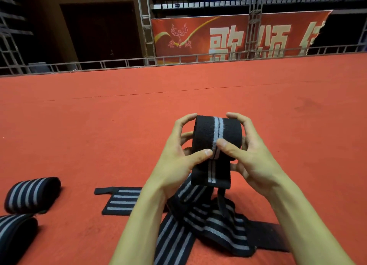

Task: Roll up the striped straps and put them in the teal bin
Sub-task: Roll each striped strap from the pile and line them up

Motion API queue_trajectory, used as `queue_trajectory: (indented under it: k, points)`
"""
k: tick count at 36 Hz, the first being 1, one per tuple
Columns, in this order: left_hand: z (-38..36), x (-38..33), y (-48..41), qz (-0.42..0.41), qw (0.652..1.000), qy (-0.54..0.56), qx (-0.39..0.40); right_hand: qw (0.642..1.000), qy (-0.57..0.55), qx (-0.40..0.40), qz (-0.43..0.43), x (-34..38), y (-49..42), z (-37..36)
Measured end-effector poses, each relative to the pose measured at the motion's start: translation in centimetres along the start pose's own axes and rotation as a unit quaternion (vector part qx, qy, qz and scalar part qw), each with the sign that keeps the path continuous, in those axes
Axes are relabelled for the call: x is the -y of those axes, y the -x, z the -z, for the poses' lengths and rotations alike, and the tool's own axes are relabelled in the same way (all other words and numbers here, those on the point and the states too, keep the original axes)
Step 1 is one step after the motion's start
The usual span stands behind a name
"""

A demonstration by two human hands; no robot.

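Both hands, left hand and right hand, grip a partly rolled black fabric strap with grey stripes, held above the red carpeted floor; its loose tail lies bunched below.

Two rolled straps lie at far left.

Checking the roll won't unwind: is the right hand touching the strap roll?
Touching. The head view shows the right hand gripping the strap roll, its thumb pressed on the grey stripe.

Head-worn view — forward, downward, seemingly close.
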State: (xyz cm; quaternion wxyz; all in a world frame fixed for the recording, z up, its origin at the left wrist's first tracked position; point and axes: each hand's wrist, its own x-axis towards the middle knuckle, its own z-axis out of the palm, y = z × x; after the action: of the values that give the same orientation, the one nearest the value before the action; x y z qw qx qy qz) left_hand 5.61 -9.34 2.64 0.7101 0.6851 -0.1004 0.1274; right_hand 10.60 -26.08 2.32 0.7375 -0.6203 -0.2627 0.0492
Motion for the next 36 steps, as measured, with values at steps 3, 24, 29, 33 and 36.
queue_trajectory:
  k: [3,24,29,33,36]
  points:
    - [-0.3,-0.1,0.0,0.002,1.000,-0.006,0.003,1.000,0.018,-0.017,0.008,0.0,0.0,0.0]
    - [-0.1,0.0,-0.3,0.076,0.993,0.078,-0.036,0.998,0.004,0.060,-0.008,-0.4,-0.2,1.1]
    - [0.0,0.3,-0.3,0.058,0.995,0.072,-0.025,0.999,-0.027,0.019,-0.009,-0.2,-0.2,0.9]
    - [0.3,0.2,-0.1,0.090,0.995,0.044,0.016,0.999,0.010,0.027,0.030,-0.3,0.0,1.3]
    - [0.5,0.3,-0.2,0.089,0.995,0.035,0.011,0.999,0.007,0.031,0.044,-0.4,-0.1,1.4]
